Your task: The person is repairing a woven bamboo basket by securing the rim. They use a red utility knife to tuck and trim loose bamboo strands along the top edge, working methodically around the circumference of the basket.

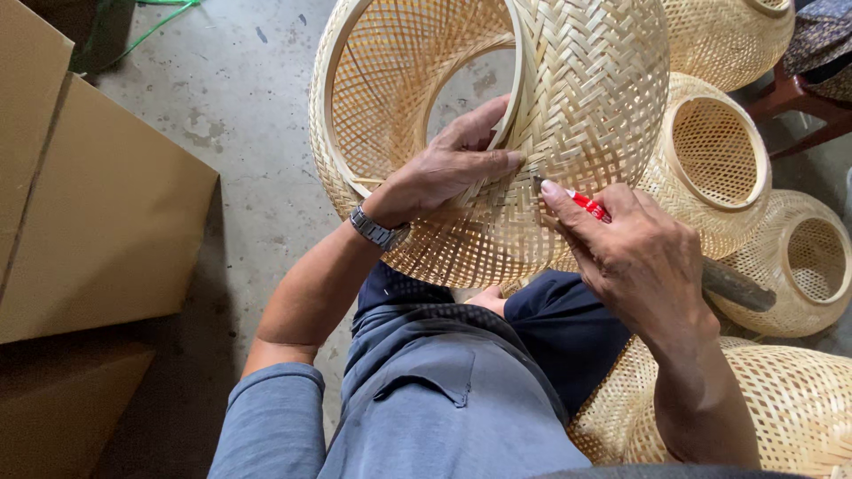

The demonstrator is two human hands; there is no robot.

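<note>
A large woven bamboo lampshade (586, 80) rests tilted above my lap, its open ring facing up and left. My left hand (448, 168), with a metal watch on the wrist, reaches through the ring and grips the shade's rim and woven wall. My right hand (635, 253) holds a small tool with a red handle (587, 205) and presses its tip against the weave beside my left fingertips. A dark handle (737, 286) sticks out behind my right hand.
Several finished woven shades lie at the right: one (719, 155) behind the held shade, another (803, 262) further right, one (781, 399) by my right forearm. Flat cardboard sheets (98, 213) lie on the concrete floor (248, 115) at left. A wooden chair leg (799, 98) shows top right.
</note>
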